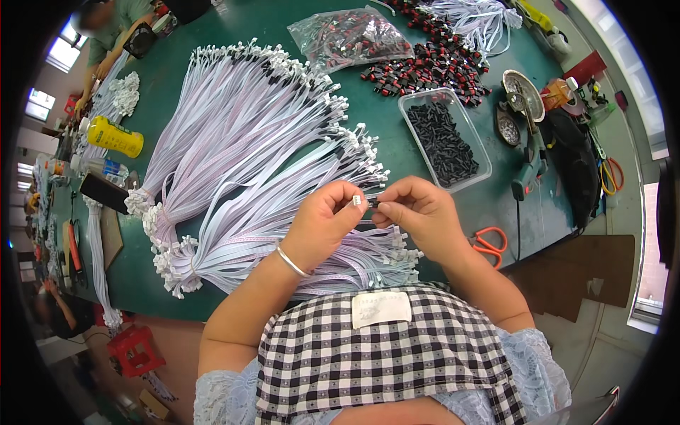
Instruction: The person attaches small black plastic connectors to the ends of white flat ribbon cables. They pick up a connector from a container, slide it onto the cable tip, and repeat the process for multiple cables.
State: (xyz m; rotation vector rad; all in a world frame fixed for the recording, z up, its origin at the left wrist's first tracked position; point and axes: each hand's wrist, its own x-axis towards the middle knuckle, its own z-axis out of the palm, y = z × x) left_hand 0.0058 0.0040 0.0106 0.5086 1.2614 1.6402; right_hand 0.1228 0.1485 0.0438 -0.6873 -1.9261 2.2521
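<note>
My left hand point(319, 219) pinches a small white plug connector point(357, 200) between thumb and fingertips. Close beside it, my right hand point(421, 216) is closed in a pinch at thin, dark wire ends by the connector; what exactly its fingertips hold is too small to tell. Beneath and beyond both hands lie fanned bundles of white and pale pink ribbon cables point(234, 134), tied at their left ends, with white and black plugs along the right ends. A clear plastic box point(472, 129) full of short black tube pieces point(443, 142) stands beyond my right hand.
Small red-and-black parts point(439, 67) lie heaped at the back beside a clear bag point(347, 39). Orange-handled scissors point(490, 241), a corded green tool point(528, 177) and a metal dish point(524, 92) are at right. A yellow bottle point(113, 136) and another person's arm point(110, 60) are at left.
</note>
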